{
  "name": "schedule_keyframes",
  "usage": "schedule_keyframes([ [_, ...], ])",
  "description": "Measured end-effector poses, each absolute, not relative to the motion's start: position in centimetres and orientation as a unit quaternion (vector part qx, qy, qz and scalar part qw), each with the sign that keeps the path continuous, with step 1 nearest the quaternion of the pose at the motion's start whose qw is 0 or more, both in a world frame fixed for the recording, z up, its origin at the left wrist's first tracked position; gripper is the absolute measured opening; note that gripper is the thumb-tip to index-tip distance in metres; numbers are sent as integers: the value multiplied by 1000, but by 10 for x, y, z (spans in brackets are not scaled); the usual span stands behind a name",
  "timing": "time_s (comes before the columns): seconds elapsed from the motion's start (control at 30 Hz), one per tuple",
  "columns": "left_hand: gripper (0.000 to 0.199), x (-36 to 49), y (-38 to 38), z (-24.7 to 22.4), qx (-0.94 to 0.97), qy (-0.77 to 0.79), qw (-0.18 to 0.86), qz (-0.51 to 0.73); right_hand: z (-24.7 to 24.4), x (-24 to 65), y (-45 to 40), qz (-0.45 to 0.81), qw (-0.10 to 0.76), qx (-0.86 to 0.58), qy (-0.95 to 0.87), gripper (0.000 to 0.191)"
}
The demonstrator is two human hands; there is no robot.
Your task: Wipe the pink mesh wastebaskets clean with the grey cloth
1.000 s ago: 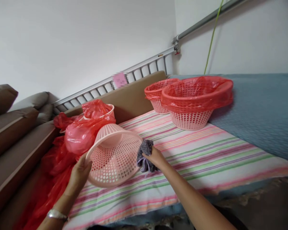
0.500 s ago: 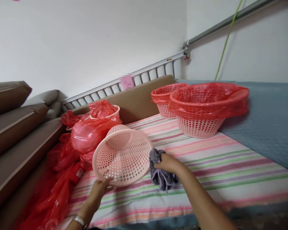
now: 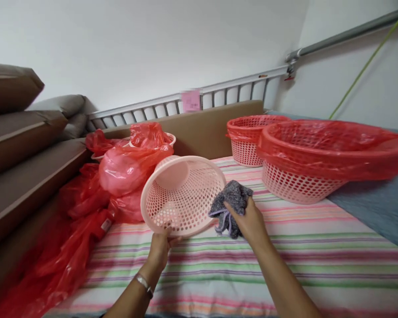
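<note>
A pale pink perforated plastic basket (image 3: 189, 207) lies tilted on its side, its wide mouth facing me. My left hand (image 3: 162, 247) grips the lower rim, thumb inside and fingers underneath. In my right hand (image 3: 247, 216) is a bunched grey cloth (image 3: 231, 203) with lilac edging, held against or very near the basket's right rim; whether it touches I cannot tell. The basket's closed bottom points away, toward the back of the striped sheet (image 3: 199, 265).
Red plastic bags (image 3: 86, 225) spread along the left, partly over other baskets. Two bag-lined baskets stand at right: a large one (image 3: 298, 181) and a smaller one (image 3: 247, 150) behind. Grey-brown cushions (image 3: 23, 137) are stacked at left. A padded board (image 3: 215, 128) and metal rail run along the wall.
My view has shifted, so the room appears displaced. The right hand has moved the cloth upward along the basket's right rim and turned it. My left hand keeps its hold on the lower rim.
</note>
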State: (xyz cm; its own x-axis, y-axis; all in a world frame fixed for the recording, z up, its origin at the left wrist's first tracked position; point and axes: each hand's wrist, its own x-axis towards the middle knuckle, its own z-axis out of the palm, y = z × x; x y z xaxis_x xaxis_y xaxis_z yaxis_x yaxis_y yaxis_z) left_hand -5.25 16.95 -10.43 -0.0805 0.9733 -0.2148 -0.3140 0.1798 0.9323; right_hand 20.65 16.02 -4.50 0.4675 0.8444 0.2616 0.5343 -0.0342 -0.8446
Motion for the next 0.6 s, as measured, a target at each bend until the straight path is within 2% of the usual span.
schedule_keyframes([
  [0.1,32,-53,180,-118,332,506,584,541,-53,176,156,161,500,-637,-564,52],
  [0.17,39,-55,183,-128,333,504,593,533,-66,157,159,177,455,-600,-634,41],
  [0.27,46,-57,184,-142,325,496,609,526,-87,138,172,142,377,-618,-675,27],
  [0.33,49,-58,186,-148,326,501,610,521,-96,134,183,77,344,-657,-666,30],
  [0.43,56,-58,190,-152,361,510,613,483,-101,131,197,-21,285,-709,-644,45],
  [0.5,50,-57,192,-153,405,505,613,453,-106,125,206,-43,229,-732,-640,53],
  [0.6,36,-54,191,-151,457,507,581,443,-116,111,217,-14,164,-749,-642,50],
])
